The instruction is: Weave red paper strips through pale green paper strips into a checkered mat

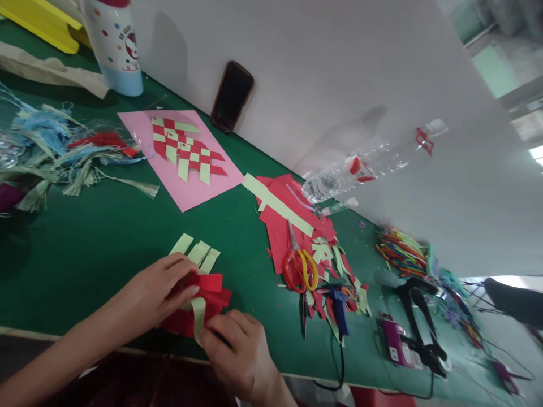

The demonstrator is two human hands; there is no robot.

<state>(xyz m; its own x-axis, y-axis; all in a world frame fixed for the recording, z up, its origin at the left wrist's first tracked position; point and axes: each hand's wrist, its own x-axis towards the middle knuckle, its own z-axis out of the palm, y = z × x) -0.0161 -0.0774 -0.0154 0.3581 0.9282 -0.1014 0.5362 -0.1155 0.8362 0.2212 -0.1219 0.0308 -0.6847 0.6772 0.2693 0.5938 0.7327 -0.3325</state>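
Near the table's front edge, my left hand (169,285) grips red paper strips (214,285), its thumb and fingers closed on them. Pale green strips (199,251) poke out beyond its fingers. Between my hands a pale green paper strip (198,316) curves upward, bent off the red paper. My right hand (241,350) pinches the near end of that strip. Part of the red paper lies hidden under my left hand. Farther back, a pink sheet (182,192) carries fish-like shapes woven from red and pale green strips (189,150).
Scissors (301,263) lie on red and green paper scraps (275,226), beside a blue glue gun (339,311) with a cord. A plastic bottle (360,167), phone (232,96) and white flask (116,51) line the wall. Tassels (85,147) lie left; a black stand (419,311) is right.
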